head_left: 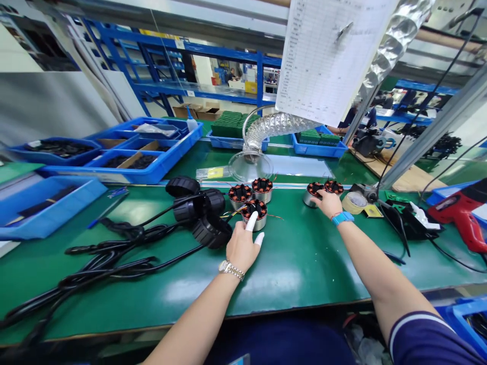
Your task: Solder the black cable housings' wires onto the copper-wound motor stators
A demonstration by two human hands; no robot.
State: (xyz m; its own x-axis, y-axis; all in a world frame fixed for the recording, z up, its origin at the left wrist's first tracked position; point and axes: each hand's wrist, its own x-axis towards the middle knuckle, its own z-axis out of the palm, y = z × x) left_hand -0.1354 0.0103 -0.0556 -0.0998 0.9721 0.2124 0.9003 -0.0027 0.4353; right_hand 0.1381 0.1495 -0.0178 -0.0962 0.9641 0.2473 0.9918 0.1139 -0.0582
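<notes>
The left hand (242,248) rests a finger on the nearest stator (261,215) on the green tabletop (297,263), grip loose, thumb apart; whether the right hand (329,204) grasps its pair (310,195) cannot be told. Handling by metal sides (266,196) should spare windings (240,191).

Navy sleeve (426,339) – white-striped, metal watch (231,269), blue wristband (341,218), white-capped fingers (251,221)

Five copper-wound stators (262,190), one red power tool (461,218), one tape roll (354,203), one wristwatch (230,268) and one blue wristband (342,218)
</notes>
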